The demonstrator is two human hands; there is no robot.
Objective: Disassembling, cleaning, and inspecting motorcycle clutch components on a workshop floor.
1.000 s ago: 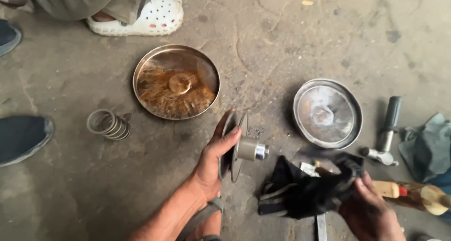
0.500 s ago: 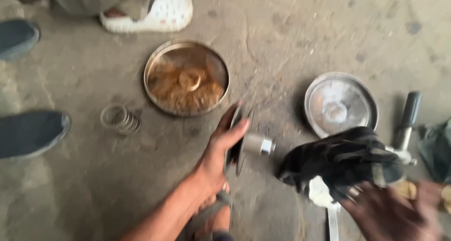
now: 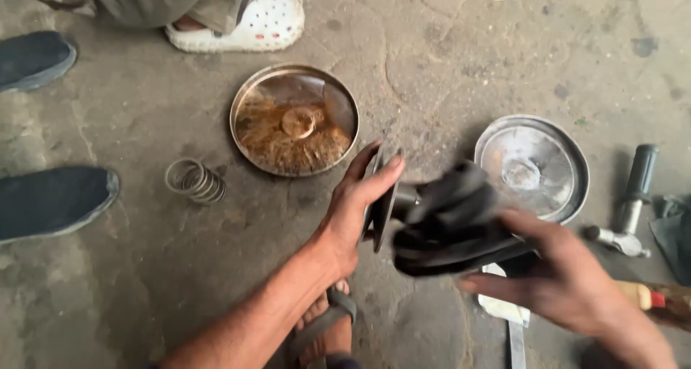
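Note:
My left hand (image 3: 354,211) grips a dark metal disc with a short shaft (image 3: 381,196), held on edge just above the concrete floor. My right hand (image 3: 568,283) holds a black rag (image 3: 450,229) and presses it against the shaft side of the disc; the shaft is mostly hidden behind the rag. A rusty, greasy round metal dish (image 3: 295,121) lies on the floor beyond my left hand. A cleaner shiny metal dish (image 3: 533,167) lies to the right, behind the rag.
A coil spring (image 3: 194,180) lies at the left. A metal tool with a dark grip (image 3: 630,203) rests at the right edge. Another person's white clog (image 3: 245,25) and dark shoes (image 3: 54,203) stand at top and left. My sandalled foot (image 3: 327,326) is below.
My right hand has brought the black rag leftward from beside the shiny dish onto the disc's shaft. My left hand keeps the disc in about the same place.

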